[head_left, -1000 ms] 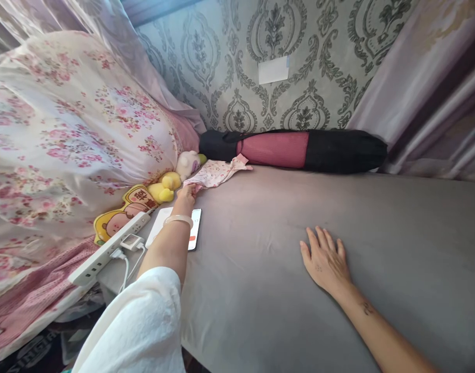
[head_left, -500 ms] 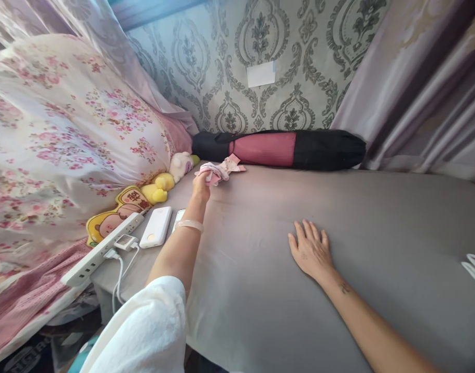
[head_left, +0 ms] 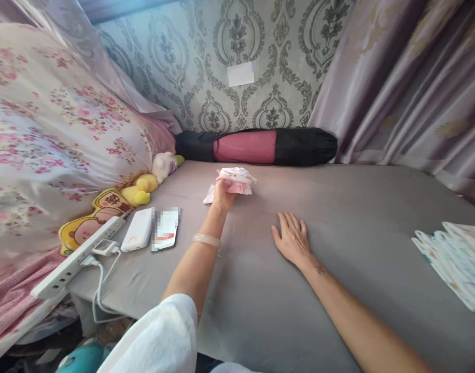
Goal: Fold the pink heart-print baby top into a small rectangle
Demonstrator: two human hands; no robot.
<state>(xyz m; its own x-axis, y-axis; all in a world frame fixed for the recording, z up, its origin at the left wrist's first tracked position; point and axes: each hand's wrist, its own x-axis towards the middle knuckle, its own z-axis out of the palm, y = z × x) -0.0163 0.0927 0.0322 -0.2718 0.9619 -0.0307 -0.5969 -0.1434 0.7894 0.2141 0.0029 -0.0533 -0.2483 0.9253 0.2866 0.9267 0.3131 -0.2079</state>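
At the near edge of the grey cloth-covered surface, a turquoise object is partly cut off, so I can't say what it is, and the dark clutter around it is hard to make out. A white sleeve covers the person's left upper arm. The right forearm runs out of sight, but the right hand shows whole: palm down on the surface, fingers slightly apart. Past a pale bracelet, the left hand grips a bunched pink-and-white floral cloth towards the back; folds hide most of its fingers, and I can't tell whether the cloth touches the surface.

Off to the right, a pile of pale printed fabric is cut off. Over on the left, white cables loop near a white power strip. Next to it lie a power bank and a phone, its screen blurred into squares. A pig cushion, a yellow plush toy and a white plush toy line a bulging floral cover.

Farther back, a long black bag with a pink panel lies below the damask-patterned wall, with purplish curtains beside it.
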